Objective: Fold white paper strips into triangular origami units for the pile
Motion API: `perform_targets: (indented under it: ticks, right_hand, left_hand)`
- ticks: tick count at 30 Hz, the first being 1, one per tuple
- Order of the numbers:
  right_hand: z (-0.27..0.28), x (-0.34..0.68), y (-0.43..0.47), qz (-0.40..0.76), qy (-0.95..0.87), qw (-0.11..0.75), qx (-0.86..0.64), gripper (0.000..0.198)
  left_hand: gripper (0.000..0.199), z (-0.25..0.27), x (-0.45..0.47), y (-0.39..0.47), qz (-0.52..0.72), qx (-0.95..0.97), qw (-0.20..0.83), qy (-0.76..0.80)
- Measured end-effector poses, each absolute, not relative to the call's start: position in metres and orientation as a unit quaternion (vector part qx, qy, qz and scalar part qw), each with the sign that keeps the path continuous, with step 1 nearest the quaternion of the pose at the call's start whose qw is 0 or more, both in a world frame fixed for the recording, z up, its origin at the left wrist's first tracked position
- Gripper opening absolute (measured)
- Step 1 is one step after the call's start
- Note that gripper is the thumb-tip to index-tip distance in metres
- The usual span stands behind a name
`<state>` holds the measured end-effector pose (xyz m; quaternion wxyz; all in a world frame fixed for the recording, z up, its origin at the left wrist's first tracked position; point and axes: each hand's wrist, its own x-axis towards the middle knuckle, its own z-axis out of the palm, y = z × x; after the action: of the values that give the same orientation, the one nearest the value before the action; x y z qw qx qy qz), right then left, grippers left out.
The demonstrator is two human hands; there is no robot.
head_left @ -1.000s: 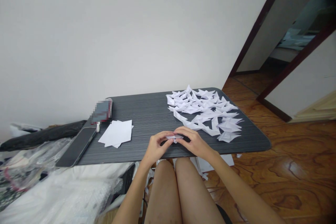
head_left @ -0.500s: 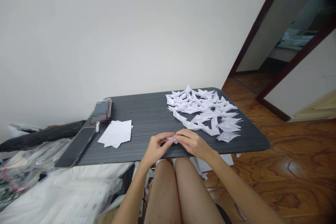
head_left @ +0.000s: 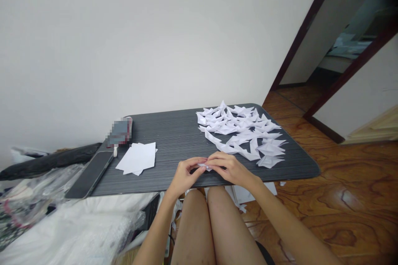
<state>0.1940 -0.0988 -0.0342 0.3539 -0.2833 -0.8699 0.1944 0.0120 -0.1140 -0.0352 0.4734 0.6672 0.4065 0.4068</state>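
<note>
Between my two hands, close to the table's front edge, is a small folded white paper [head_left: 204,166], mostly covered by fingers. My left hand [head_left: 185,174] pinches it from the left with thumb and fingertips. From the right, my right hand [head_left: 228,167] grips the same paper, its fingertips meeting those of the left. Beyond and to the right of my hands lie several folded paper boats [head_left: 241,126], spread in a loose cluster. A small stack of flat white paper sheets [head_left: 138,157] rests to the left, its corners fanned out.
The dark, ribbed table [head_left: 168,132] stands against a white wall. A black phone [head_left: 90,174] lies at its left edge, near a blurred-out object [head_left: 120,131]. Plastic-wrapped bundles [head_left: 77,223] crowd the left side below. Paper scraps [head_left: 242,194] lie under the table, and a doorway [head_left: 329,49] opens at right.
My fingers have shifted slightly around the folded paper, and a bit more of it shows between them. Everything else on the table stays where it was.
</note>
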Motion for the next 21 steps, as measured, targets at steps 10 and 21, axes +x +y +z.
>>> perform_targets:
  ticks: [10, 21]
  right_hand:
    - [-0.029, 0.191, -0.1, 0.138, -0.882, 0.357, -0.275, 0.019]
    - [-0.04, 0.181, -0.103, 0.115, -0.859, 0.414, -0.279, 0.016]
  left_hand:
    - [0.027, -0.035, 0.011, -0.113, 0.403, 0.673, 0.467, 0.407]
    - [0.025, -0.034, 0.011, -0.113, 0.4, 0.698, 0.43, 0.41]
